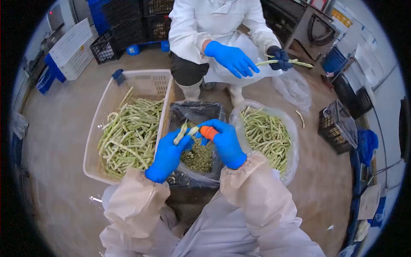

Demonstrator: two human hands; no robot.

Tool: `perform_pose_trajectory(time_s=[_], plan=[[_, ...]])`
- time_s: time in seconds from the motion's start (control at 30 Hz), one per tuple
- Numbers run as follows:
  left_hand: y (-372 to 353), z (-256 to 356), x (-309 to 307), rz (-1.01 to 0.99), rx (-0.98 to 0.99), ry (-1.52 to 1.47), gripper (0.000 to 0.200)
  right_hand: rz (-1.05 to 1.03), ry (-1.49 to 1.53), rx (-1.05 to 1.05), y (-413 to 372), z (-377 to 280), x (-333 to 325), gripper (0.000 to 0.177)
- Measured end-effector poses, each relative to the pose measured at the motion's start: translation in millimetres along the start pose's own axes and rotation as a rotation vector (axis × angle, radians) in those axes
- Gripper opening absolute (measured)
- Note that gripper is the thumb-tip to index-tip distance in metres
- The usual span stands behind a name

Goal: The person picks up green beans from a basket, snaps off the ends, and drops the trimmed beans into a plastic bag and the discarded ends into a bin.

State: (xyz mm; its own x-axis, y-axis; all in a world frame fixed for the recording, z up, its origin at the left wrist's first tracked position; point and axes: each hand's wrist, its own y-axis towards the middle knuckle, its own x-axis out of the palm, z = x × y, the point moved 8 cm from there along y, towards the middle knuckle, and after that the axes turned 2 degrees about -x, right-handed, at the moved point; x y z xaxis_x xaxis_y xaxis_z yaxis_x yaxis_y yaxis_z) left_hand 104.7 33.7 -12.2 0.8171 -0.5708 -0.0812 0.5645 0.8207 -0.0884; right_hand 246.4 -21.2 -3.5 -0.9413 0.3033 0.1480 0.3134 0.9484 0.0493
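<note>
On the left, the pale crate (95, 139) holds a loose heap of long green beans (132, 135), and a hard bump against its side could tip some over the edge; in the middle, the held bean (180, 134) is up between the two hands, above the dark lined bin (197, 105), so a slack pinch could let a length fall among the green scraps (199, 157), where it would be hard to pick out; the orange piece (209, 132) sits very near the other hand's fingertips, and if it carries an edge, which I cannot tell, a slip could nick a glove; to the right, the clear bag (294, 150) stands open and soft-walled around more beans (265, 137), and a nudge from a knee or elbow could make it sag and spill; as for the hands, the left hand (169, 153), gloved in blue, is curled in, thumb and fingers pinching the bean close to its end; the right hand (227, 143) is half closed, fingers bent in around the orange piece, its tips at the bean's pale other part; whether that is one bent bean or two lengths, I cannot tell
</note>
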Motion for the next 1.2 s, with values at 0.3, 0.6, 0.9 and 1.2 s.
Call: perform_pose_trajectory(time_s=[0.3, 0.6, 0.9, 1.2], plan=[[22, 26, -127, 0.290, 0.271, -0.651, 0.046, 0.164, -0.291, -0.160, 4, -23, -29, 0.013], [13, 38, -135, 0.324, 0.338, -0.608, 0.049, 0.016, -0.429, -0.258, 3, -19, 5, 0.028], [21, 24, -86, 0.281, 0.211, -0.536, 0.044, -0.146, -0.659, -0.129, -7, 15, 30, 0.020], [11, 15, -120, 0.703, 0.276, 0.632, 0.034, -0.061, -1.151, -0.308, -8, 7, 17, 0.009]])
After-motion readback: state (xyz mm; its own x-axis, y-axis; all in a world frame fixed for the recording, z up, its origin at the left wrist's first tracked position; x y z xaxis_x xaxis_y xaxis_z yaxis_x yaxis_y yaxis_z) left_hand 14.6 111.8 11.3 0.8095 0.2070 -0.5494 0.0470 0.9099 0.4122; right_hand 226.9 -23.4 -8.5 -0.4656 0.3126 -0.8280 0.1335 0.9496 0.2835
